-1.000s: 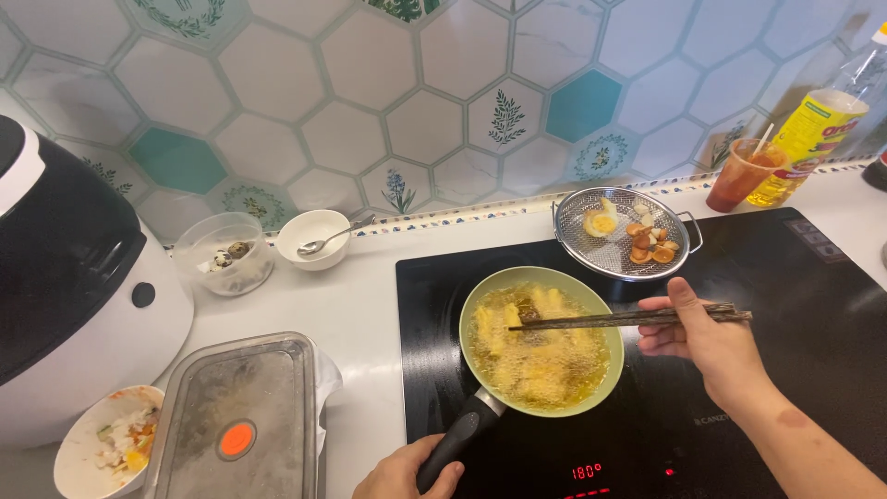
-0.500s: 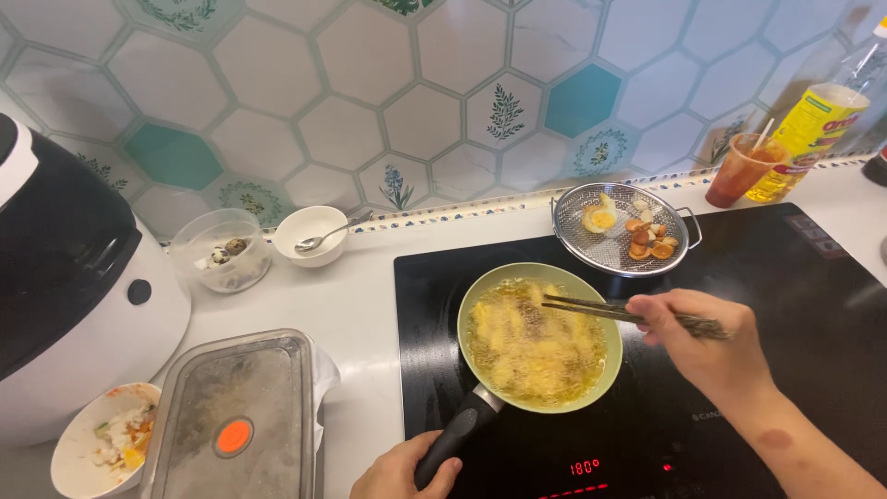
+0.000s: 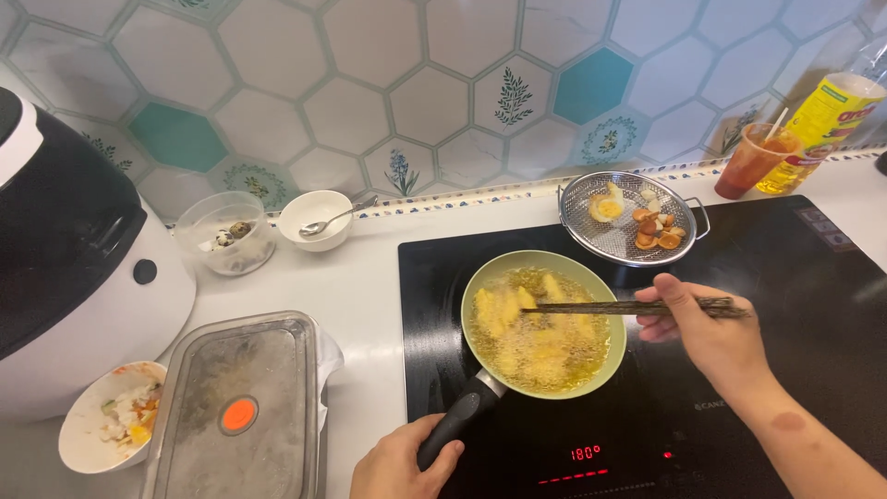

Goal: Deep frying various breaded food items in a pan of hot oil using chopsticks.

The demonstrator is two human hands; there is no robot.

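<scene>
A light green frying pan (image 3: 613,365) sits on the black induction hob (image 3: 813,305), full of bubbling oil and yellow battered pieces (image 3: 504,310). My left hand (image 3: 402,462) grips the pan's black handle (image 3: 457,427) at the bottom of the view. My right hand (image 3: 711,333) holds a pair of dark chopsticks (image 3: 601,308) level over the pan, their tips at a battered piece near the pan's left middle.
A metal mesh strainer (image 3: 605,245) with fried bits stands behind the pan. An orange drink cup (image 3: 753,162) and an oil bottle (image 3: 827,120) are at the back right. On the left are a rice cooker (image 3: 74,268), a lidded metal tray (image 3: 240,407), and small bowls (image 3: 319,217).
The chopsticks have shifted within the pan, tips now further left on a battered piece. My left hand stays on the handle.
</scene>
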